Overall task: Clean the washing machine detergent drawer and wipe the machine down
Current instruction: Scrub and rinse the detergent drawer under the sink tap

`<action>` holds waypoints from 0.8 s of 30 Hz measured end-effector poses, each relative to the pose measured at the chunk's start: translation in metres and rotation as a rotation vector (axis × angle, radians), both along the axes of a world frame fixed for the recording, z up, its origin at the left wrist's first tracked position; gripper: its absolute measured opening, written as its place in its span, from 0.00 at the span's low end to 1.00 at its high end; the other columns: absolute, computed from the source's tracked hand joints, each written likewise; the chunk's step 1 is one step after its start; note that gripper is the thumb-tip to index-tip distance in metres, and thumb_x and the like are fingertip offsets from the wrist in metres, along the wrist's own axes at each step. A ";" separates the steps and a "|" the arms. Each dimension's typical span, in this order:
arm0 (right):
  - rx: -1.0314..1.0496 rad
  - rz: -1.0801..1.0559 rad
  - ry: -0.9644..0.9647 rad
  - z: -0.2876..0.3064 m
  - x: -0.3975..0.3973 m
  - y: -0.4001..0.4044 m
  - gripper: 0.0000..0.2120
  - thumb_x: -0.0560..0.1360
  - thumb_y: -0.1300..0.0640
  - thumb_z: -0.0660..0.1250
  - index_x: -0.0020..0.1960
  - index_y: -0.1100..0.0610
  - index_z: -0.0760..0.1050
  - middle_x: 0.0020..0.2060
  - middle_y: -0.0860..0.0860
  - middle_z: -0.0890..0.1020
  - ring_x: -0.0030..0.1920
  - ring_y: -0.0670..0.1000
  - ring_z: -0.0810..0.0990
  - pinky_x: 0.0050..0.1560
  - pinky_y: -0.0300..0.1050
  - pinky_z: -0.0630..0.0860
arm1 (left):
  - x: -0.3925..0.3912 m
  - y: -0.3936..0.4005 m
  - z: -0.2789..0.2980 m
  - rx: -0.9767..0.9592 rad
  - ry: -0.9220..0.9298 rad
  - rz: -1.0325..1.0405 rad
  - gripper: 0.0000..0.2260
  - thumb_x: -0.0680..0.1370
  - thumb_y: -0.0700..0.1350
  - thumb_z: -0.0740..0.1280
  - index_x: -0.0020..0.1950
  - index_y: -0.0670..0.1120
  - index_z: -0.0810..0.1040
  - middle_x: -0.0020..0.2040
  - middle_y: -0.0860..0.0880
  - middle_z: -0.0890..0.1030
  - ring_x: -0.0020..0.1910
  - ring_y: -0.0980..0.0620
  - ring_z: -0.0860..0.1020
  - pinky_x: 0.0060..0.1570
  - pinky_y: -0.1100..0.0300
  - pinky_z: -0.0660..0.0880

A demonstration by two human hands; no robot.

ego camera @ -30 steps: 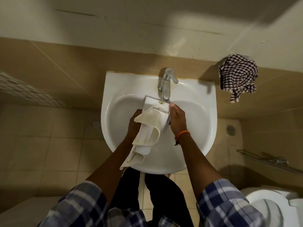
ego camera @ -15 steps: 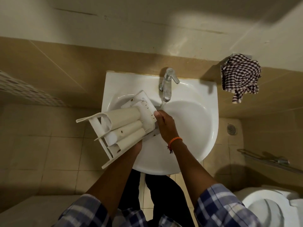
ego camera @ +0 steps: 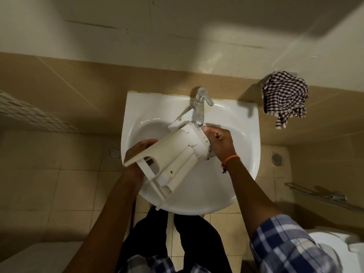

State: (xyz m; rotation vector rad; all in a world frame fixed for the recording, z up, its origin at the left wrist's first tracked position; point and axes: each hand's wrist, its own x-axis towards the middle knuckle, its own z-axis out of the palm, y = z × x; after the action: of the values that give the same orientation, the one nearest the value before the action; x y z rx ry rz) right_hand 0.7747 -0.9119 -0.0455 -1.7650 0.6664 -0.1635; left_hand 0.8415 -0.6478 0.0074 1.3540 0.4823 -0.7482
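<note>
Beige tiles surround one white basin point(ego camera: 244, 146) at frame centre with one tap point(ego camera: 200, 107). Over it, one detergent drawer point(ego camera: 173, 158) lies tilted; the left hand point(ego camera: 136, 160) grips its lower-left end, the right hand point(ego camera: 220, 142) clasps its upper end. One checked cloth point(ego camera: 284, 97) hangs upper right.

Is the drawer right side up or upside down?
Upside down: the drawer shows its rounded undersides, tilted over the sink.
</note>
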 end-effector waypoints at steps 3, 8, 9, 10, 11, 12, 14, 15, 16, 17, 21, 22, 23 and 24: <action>0.004 -0.053 0.022 0.001 0.004 0.000 0.16 0.83 0.52 0.69 0.38 0.56 0.82 0.28 0.52 0.68 0.30 0.50 0.66 0.33 0.42 0.66 | -0.001 0.012 0.007 -0.142 0.041 0.095 0.24 0.88 0.57 0.57 0.63 0.41 0.84 0.63 0.38 0.84 0.61 0.40 0.82 0.67 0.40 0.77; -0.149 -0.153 0.021 -0.007 0.005 0.014 0.15 0.81 0.45 0.69 0.49 0.54 0.88 0.35 0.46 0.85 0.38 0.52 0.82 0.45 0.53 0.81 | -0.028 0.023 0.013 -0.372 0.221 0.314 0.32 0.85 0.66 0.56 0.78 0.45 0.74 0.74 0.38 0.78 0.73 0.38 0.77 0.74 0.35 0.71; -0.176 -0.182 0.042 -0.005 0.004 0.018 0.16 0.81 0.42 0.69 0.53 0.52 0.88 0.35 0.42 0.85 0.39 0.49 0.82 0.48 0.52 0.81 | -0.032 0.025 0.013 -0.401 0.217 0.335 0.34 0.84 0.69 0.56 0.79 0.45 0.74 0.75 0.38 0.77 0.75 0.37 0.75 0.76 0.33 0.68; -0.212 -0.205 0.060 -0.004 0.002 0.022 0.16 0.80 0.40 0.68 0.55 0.49 0.88 0.34 0.40 0.83 0.39 0.47 0.82 0.48 0.50 0.81 | -0.036 0.026 0.016 -0.407 0.218 0.352 0.37 0.82 0.71 0.56 0.79 0.45 0.73 0.76 0.39 0.76 0.76 0.36 0.73 0.78 0.33 0.65; -0.261 -0.216 0.077 -0.001 -0.001 0.026 0.16 0.80 0.39 0.67 0.55 0.47 0.88 0.33 0.40 0.82 0.39 0.47 0.81 0.47 0.49 0.79 | -0.039 0.027 0.017 -0.397 0.216 0.363 0.39 0.81 0.73 0.57 0.79 0.45 0.74 0.75 0.39 0.76 0.76 0.36 0.73 0.78 0.32 0.64; -0.314 -0.222 0.093 0.001 -0.003 0.030 0.16 0.81 0.39 0.66 0.56 0.46 0.87 0.32 0.42 0.81 0.39 0.48 0.81 0.45 0.48 0.78 | -0.042 0.026 0.019 -0.362 0.208 0.366 0.40 0.79 0.74 0.56 0.78 0.45 0.75 0.75 0.40 0.77 0.75 0.36 0.74 0.78 0.32 0.64; -0.405 -0.241 0.121 0.004 -0.008 0.034 0.15 0.82 0.39 0.65 0.53 0.46 0.87 0.31 0.44 0.81 0.39 0.51 0.82 0.43 0.46 0.76 | -0.045 0.025 0.021 -0.280 0.205 0.368 0.41 0.79 0.76 0.51 0.75 0.46 0.78 0.71 0.40 0.81 0.72 0.37 0.78 0.75 0.33 0.68; -0.441 -0.253 0.128 0.005 -0.011 0.036 0.16 0.83 0.39 0.64 0.51 0.47 0.86 0.31 0.45 0.81 0.38 0.52 0.81 0.42 0.46 0.76 | -0.046 0.023 0.021 -0.226 0.209 0.376 0.42 0.80 0.76 0.48 0.73 0.46 0.80 0.68 0.40 0.83 0.69 0.37 0.80 0.73 0.35 0.71; -0.471 -0.265 0.136 0.005 -0.013 0.037 0.17 0.83 0.39 0.63 0.50 0.48 0.86 0.31 0.45 0.80 0.37 0.52 0.81 0.41 0.46 0.76 | -0.047 0.021 0.024 -0.165 0.208 0.369 0.42 0.80 0.76 0.45 0.71 0.47 0.81 0.66 0.41 0.84 0.67 0.38 0.82 0.69 0.38 0.75; -0.503 -0.273 0.144 0.004 -0.015 0.038 0.18 0.84 0.39 0.63 0.49 0.48 0.85 0.31 0.45 0.81 0.37 0.52 0.81 0.41 0.46 0.77 | -0.047 0.019 0.026 -0.113 0.202 0.349 0.42 0.79 0.77 0.44 0.68 0.48 0.82 0.64 0.41 0.85 0.63 0.40 0.84 0.64 0.41 0.79; -0.597 -0.288 0.170 0.005 -0.022 0.043 0.18 0.85 0.39 0.61 0.49 0.48 0.84 0.34 0.47 0.83 0.38 0.53 0.81 0.41 0.48 0.80 | -0.054 0.012 0.039 -0.042 0.158 0.247 0.37 0.79 0.76 0.49 0.64 0.51 0.83 0.54 0.45 0.89 0.49 0.46 0.89 0.43 0.50 0.86; -0.599 -0.302 0.172 0.005 -0.023 0.044 0.18 0.85 0.39 0.61 0.50 0.48 0.84 0.35 0.47 0.83 0.38 0.53 0.81 0.41 0.48 0.79 | -0.057 0.010 0.044 -0.054 0.137 0.218 0.36 0.77 0.77 0.53 0.66 0.51 0.82 0.57 0.45 0.88 0.52 0.45 0.88 0.48 0.47 0.85; -0.595 -0.319 0.172 0.006 -0.025 0.046 0.18 0.85 0.40 0.62 0.50 0.48 0.84 0.34 0.47 0.83 0.38 0.53 0.81 0.41 0.47 0.78 | -0.061 0.010 0.046 -0.056 0.107 0.204 0.36 0.75 0.77 0.60 0.69 0.51 0.80 0.60 0.45 0.87 0.57 0.43 0.87 0.54 0.42 0.84; -0.578 -0.340 0.168 0.007 -0.026 0.048 0.17 0.85 0.41 0.62 0.49 0.49 0.84 0.34 0.47 0.82 0.37 0.52 0.80 0.40 0.45 0.76 | -0.064 0.010 0.044 -0.048 0.053 0.180 0.36 0.73 0.75 0.68 0.71 0.52 0.79 0.63 0.45 0.86 0.60 0.43 0.86 0.60 0.38 0.82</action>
State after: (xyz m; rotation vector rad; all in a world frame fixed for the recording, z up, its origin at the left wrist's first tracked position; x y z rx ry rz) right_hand 0.7484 -0.8642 -0.0388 -2.2176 1.1221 -0.4830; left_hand 0.7776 -0.6374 0.0516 1.2307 0.6160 -0.6443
